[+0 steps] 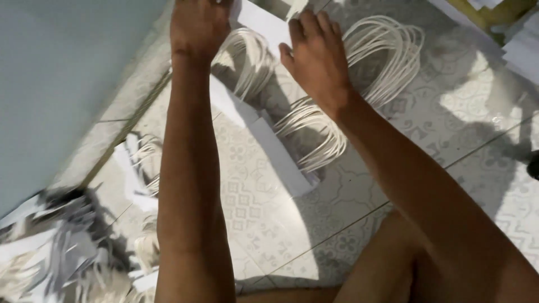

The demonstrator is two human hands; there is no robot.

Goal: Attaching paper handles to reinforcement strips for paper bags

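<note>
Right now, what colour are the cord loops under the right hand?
Off-white, cream-coloured cord loops, on patterned grey-white floor tiles; the only view, head, shows them below the right hand.

Paper strip (283,154) lies on the floor (477,134); cord loops (387,50) right of it, paper scraps (50,252) left (nearer the wall).

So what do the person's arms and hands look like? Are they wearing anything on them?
Both arms are bare from the hands all the way back: no sleeves show anywhere. The left hand and right hand have no gloves, and no watch or bracelet shows on either wrist. The picture is too blurry to tell about rings. The arms are long and slim.
</note>
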